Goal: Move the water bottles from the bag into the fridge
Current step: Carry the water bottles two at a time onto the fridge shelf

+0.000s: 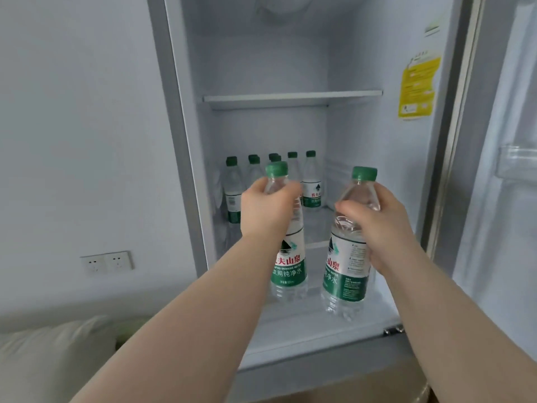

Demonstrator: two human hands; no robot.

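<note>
Both forearms reach forward into the open fridge (261, 62). The left hand (267, 209) has its grip clamped round the neck of the left bottle (289, 266), which is upright. The right hand (380, 228) has its grip clamped on the shoulder of the right bottle (345, 271), which is slightly tilted. Both are at the front of the lower compartment. A row of bottles (312, 187) stands at the back left, under the shelf (290, 97).

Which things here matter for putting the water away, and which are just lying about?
Part of the job: left hand, left bottle, right hand, right bottle, stored bottles, fridge.
Just lying about: wall sockets, yellow sticker.
</note>
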